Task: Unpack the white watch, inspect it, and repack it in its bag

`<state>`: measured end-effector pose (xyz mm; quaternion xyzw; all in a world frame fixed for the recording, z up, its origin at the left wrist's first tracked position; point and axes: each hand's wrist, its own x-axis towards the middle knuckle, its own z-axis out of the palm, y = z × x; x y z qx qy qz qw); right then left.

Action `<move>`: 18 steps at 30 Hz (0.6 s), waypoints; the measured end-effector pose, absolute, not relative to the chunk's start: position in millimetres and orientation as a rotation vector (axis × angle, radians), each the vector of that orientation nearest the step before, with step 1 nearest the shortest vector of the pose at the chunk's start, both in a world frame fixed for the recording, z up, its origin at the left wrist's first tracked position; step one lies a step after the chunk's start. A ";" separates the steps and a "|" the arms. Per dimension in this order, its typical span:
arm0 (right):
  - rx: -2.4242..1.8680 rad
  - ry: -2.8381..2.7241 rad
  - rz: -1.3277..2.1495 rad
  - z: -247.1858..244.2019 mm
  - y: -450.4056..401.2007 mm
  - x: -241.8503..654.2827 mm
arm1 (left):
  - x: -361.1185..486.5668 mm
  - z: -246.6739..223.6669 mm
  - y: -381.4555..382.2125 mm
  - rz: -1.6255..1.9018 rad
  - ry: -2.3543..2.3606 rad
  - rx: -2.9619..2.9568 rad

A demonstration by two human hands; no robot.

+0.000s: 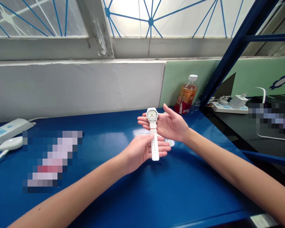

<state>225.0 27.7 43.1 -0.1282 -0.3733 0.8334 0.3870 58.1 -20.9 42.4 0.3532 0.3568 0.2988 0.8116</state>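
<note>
A white wristwatch (152, 115) with a round pale dial and a long holed strap lies lengthwise across my two hands. Palm up, my left hand (142, 150) pinches the strap, thumb on top and fingers beneath. My right hand (172, 126) is palm up beyond it, fingers stretched out behind the dial end and thumb raised; whether they bear the watch's weight I cannot tell. Partly hidden behind my hands, a clear or whitish object (170, 142) lies on the blue table (104, 196).
A drink bottle (186, 96) with a white cap stands by the wall, beside a clear cup (195, 105). At left are a power strip (8, 131), a white mouse-like device (10, 143) and a pixelated flat object (53, 161). A blue metal post (235, 52) rises at right.
</note>
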 end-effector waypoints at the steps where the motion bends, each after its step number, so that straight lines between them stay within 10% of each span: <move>1: -0.329 -0.944 2.121 42.6 28.0 225.1 | 58.3 42.5 -20.7 0.635 0.764 0.753; 18: -0.441 -0.954 2.076 39.7 25.3 223.4 | 53.8 45.2 -19.5 0.573 0.632 0.544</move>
